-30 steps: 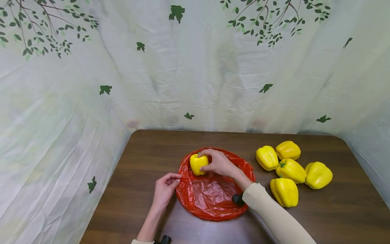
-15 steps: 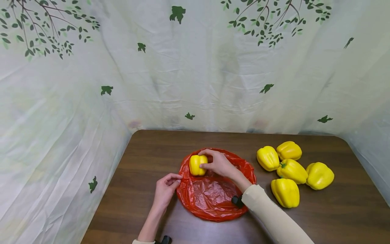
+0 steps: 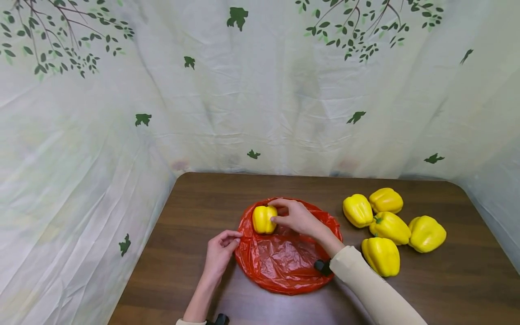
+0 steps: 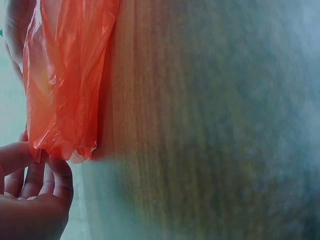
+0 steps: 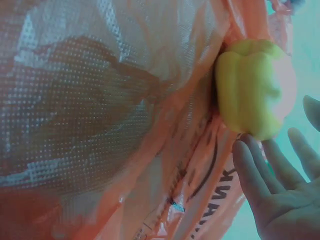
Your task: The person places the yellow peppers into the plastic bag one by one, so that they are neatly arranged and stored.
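Note:
A red plastic bag [image 3: 286, 266] lies spread with its mouth up. One yellow bell pepper [image 3: 263, 220] rests inside, by its upper left rim. My left hand [image 3: 218, 256] pinches the bag's left edge between thumb and fingers; the left wrist view shows this hand [image 4: 37, 200] at a corner of the bag [image 4: 62, 85]. My right hand [image 3: 299, 219] is at the pepper's right side, fingers loosely spread. In the right wrist view, the fingertips of this hand [image 5: 285, 192] are beside the pepper [image 5: 250, 90], not wrapped round it; whether they touch is unclear.
Several yellow peppers [image 3: 390, 228] lie grouped on the brown table [image 3: 203, 198], right of the bag. A pale curtain with leaf patterns [image 3: 276, 113] hangs behind the table. Dark wrist devices [image 3: 322, 267] sit at both wrists.
My right hand's fingers have loosened from the pepper and drawn slightly right. The pepper has turned a little and sits in the bag. My left hand keeps its pinch on the edge.

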### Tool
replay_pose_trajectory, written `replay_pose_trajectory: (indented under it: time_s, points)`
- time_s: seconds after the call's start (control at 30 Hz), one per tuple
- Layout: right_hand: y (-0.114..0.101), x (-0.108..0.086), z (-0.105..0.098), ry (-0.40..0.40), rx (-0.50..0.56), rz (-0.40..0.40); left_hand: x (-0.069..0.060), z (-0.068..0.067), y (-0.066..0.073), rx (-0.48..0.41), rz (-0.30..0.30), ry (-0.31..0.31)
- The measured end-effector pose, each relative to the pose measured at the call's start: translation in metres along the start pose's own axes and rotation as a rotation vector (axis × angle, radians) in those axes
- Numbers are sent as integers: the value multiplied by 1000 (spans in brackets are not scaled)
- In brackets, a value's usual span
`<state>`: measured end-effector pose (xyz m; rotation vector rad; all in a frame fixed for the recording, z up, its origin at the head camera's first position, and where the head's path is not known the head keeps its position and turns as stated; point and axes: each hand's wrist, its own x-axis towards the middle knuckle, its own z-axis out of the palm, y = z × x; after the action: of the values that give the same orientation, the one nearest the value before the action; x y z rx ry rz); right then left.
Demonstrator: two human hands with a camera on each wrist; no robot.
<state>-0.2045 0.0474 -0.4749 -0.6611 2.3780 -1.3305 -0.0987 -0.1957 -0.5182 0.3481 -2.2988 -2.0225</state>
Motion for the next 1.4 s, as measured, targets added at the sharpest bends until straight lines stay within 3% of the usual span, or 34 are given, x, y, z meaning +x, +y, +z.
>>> replay_pose_trajectory:
  time_s: [0.4,0.63,1.1,1.4]
  points:
    - [-6,-25,-10,37,59,-31,2,-1,5,-10,-17,-3]
    - [-8,-39,-18,90,40,-41,3,-2,7,2,-13,-6]
    - [-10,-73,-34,150,57,34,1,-2,10,2,-16,-1]
    - [0,-94,-42,179,83,63,-1,-1,9,-14,-15,-2]
